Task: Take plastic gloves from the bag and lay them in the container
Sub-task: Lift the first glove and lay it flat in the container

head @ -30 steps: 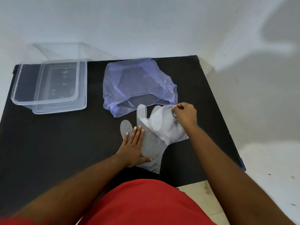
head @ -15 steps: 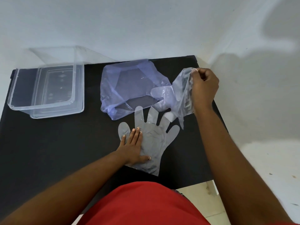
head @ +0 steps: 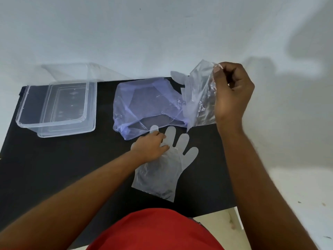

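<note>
bare room, white wall (head: 144, 33), black table (head: 54, 168)

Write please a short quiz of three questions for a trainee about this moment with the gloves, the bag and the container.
1. True or false: the clear container already holds a glove.
2. Which hand holds a glove in the air? A) left B) right
3. Fill in: the left hand rests on a glove lying flat on the black ____.

Key:
1. False; it looks empty.
2. B; the right hand pinches the lifted glove beside the purple bag.
3. Table; the flat glove lies there.
</note>
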